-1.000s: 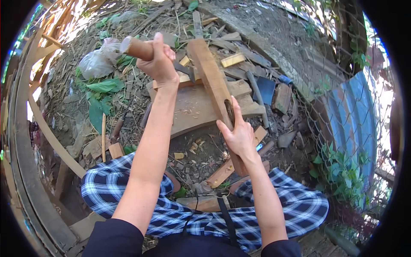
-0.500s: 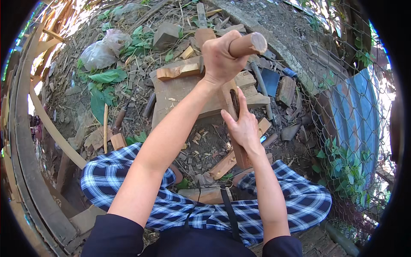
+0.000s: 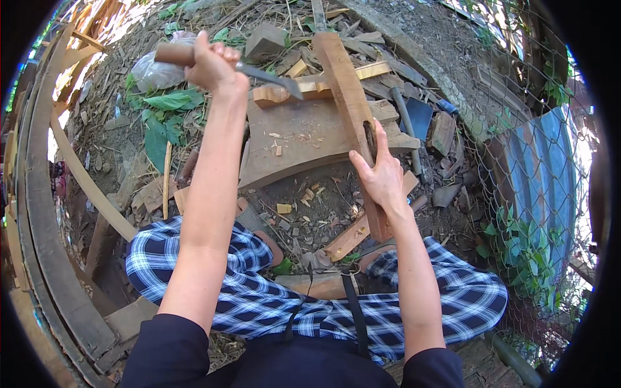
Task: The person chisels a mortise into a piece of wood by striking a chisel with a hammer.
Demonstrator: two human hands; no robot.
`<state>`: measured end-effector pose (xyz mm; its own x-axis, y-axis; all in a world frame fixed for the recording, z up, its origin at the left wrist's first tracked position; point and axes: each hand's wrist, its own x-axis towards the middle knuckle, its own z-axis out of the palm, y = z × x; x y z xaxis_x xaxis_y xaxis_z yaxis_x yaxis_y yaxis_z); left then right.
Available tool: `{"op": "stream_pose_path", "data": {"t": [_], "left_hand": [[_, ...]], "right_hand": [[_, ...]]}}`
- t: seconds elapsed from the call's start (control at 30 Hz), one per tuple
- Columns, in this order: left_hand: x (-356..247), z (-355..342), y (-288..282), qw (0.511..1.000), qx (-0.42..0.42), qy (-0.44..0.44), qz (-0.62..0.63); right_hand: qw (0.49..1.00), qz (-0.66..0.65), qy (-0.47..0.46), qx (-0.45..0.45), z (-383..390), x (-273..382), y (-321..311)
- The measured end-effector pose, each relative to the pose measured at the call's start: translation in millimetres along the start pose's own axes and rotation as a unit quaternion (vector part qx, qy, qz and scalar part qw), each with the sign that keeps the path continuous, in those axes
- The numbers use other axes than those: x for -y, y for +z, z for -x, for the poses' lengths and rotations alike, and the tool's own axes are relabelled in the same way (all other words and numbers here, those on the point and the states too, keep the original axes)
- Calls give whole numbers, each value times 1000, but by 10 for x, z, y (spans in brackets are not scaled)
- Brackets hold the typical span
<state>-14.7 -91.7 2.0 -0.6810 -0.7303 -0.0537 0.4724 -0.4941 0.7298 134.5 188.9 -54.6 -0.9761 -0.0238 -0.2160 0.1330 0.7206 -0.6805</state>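
Observation:
My left hand [image 3: 217,64] is closed around the thick wooden handle of a chisel [image 3: 265,76]. The handle butt points left, and the grey blade extends right over a scalloped wood block. My right hand [image 3: 381,169] grips a long brown wooden beam [image 3: 349,87] beside a dark slot cut in it. Thumb and forefinger lie along the beam; the other fingers are mostly hidden. The beam slants from near my legs up across a broad curved wooden board [image 3: 288,139] and rests over the scalloped block [image 3: 272,96]. Chips are scattered on the board.
A drilled wood piece [image 3: 349,239] lies under the beam's near end. A grey pipe [image 3: 405,129] and a blue flat piece [image 3: 419,118] lie to the right, before a wire fence [image 3: 511,161]. A plastic bag [image 3: 158,70] and leaves are at the left.
My left hand has swung left with the chisel, away from the beam, turning the handle from the right to the left. My right hand still holds the beam, which sits slightly lower in view.

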Motion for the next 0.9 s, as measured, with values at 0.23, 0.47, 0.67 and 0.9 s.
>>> {"op": "stream_pose_path", "data": {"t": [0.23, 0.47, 0.67, 0.9], "left_hand": [[391, 321, 464, 990, 140, 15, 13], [619, 489, 566, 945, 192, 164, -209], [743, 676, 701, 890, 207, 335, -232], [723, 618, 701, 881, 242, 325, -246]], "right_hand": [[1000, 1, -4, 3, 6, 7, 13], [1000, -1, -8, 3, 7, -17, -1], [1000, -11, -3, 9, 14, -3, -22], [1000, -10, 3, 12, 23, 5, -18]]}}
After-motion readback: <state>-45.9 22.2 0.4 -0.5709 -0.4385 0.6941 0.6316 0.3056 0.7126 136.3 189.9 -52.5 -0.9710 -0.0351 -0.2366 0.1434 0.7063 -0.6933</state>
